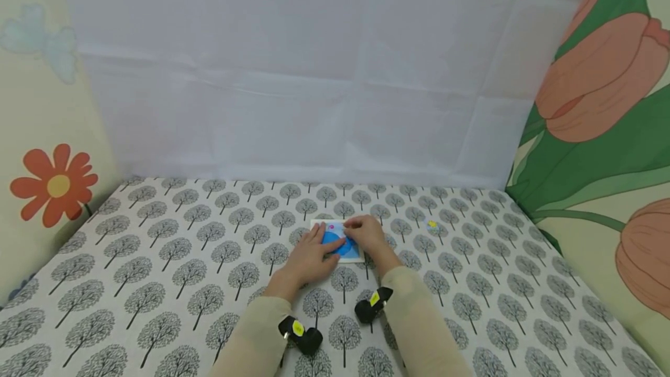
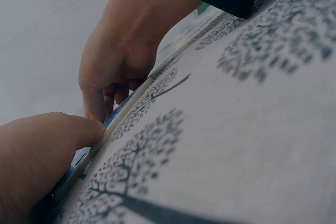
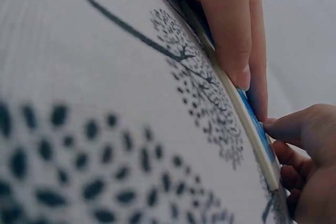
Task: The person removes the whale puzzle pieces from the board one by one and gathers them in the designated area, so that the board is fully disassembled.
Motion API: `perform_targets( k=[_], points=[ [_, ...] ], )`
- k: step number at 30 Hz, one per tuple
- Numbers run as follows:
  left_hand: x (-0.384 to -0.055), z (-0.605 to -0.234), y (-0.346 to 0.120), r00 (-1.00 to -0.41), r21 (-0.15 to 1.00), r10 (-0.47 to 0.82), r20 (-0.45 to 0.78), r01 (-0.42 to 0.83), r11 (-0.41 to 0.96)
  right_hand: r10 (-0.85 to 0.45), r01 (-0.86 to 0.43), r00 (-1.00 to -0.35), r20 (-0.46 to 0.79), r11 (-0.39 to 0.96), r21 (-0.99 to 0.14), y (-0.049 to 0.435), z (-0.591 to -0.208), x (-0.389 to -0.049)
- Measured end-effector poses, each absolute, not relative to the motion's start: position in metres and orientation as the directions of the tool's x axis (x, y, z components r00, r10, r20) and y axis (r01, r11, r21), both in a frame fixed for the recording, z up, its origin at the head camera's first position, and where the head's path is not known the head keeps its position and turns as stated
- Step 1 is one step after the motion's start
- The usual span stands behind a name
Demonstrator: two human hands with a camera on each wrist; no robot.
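Note:
A flat board with pale edges and a blue picture lies on the patterned cloth, both hands over it. My left hand rests on its left side, fingers extended across the blue part; in the right wrist view, the left fingers reach down onto the board's face. At the board's upper right is my right hand, its fingers bent and the thumb tip close to the index finger. From the left wrist view, the right hand comes down on the board's far end. What lies between its fingertips cannot be told.
A small yellow and light blue piece lies on the cloth to the right of the board. The tree-patterned cloth covers the table, with a white sheet hanging behind. Black wrist cameras sit by both sleeves.

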State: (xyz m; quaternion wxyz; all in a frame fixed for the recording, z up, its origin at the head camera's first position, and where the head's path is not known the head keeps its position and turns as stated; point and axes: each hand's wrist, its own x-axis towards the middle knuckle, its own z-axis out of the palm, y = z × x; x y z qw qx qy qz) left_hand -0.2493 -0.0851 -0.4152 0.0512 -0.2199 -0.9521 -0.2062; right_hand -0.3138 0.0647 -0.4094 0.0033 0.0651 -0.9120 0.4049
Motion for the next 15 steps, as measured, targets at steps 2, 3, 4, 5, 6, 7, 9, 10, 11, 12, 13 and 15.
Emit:
perform_targets(
  k=[2,3,4,5,6,7,9,10,11,12,13,15],
  points=[
    [-0.2499,-0.4152,-0.0849,-0.898,0.372,0.399,0.188,0.441,0.817,-0.109,-0.118,-0.992,0.062,0.657,-0.745,0.0643,-0.4095,-0.3141],
    [-0.25,-0.415,-0.0849,-0.897,0.373,0.4,0.188,0.442,0.816,-0.106,-0.117,-0.992,0.063,0.654,-0.747,0.0642,-0.4095,-0.3142],
    [-0.2502,-0.4151,-0.0848,-0.897,0.374,0.401,0.187,0.442,0.815,-0.104,-0.116,-0.993,0.063,0.649,-0.752,0.0641,-0.4095,-0.3142],
    [-0.2504,-0.4152,-0.0848,-0.897,0.377,0.401,0.186,0.441,0.814,-0.102,-0.113,-0.993,0.061,0.642,-0.758,0.0638,-0.4096,-0.3143],
    [-0.2504,-0.415,-0.0848,-0.897,0.38,0.401,0.185,0.441,0.813,-0.101,-0.112,-0.993,0.061,0.636,-0.764,0.0636,-0.4093,-0.314],
    [-0.2503,-0.4149,-0.0848,-0.898,0.381,0.4,0.183,0.44,0.813,-0.1,-0.108,-0.993,0.058,0.63,-0.769,0.0634,-0.409,-0.3139],
    [-0.25,-0.4146,-0.0848,-0.9,0.383,0.397,0.18,0.436,0.814,-0.099,-0.105,-0.994,0.056,0.615,-0.781,0.0629,-0.4082,-0.3134],
    [-0.25,-0.4147,-0.0847,-0.9,0.384,0.396,0.179,0.435,0.815,-0.1,-0.105,-0.993,0.055,0.608,-0.787,0.0628,-0.4079,-0.3131],
    [-0.2499,-0.4146,-0.0847,-0.9,0.383,0.396,0.181,0.435,0.815,-0.102,-0.106,-0.993,0.056,0.601,-0.792,0.0626,-0.4077,-0.313],
    [-0.2498,-0.4145,-0.0846,-0.901,0.383,0.396,0.18,0.435,0.815,-0.102,-0.107,-0.993,0.057,0.596,-0.796,0.0625,-0.4073,-0.3127],
    [-0.2498,-0.4146,-0.0846,-0.901,0.382,0.396,0.179,0.434,0.816,-0.102,-0.106,-0.993,0.056,0.592,-0.799,0.0624,-0.4072,-0.3126],
    [-0.2497,-0.4147,-0.0846,-0.901,0.381,0.395,0.178,0.433,0.817,-0.104,-0.105,-0.993,0.054,0.589,-0.801,0.0622,-0.4072,-0.3129]
  ],
)
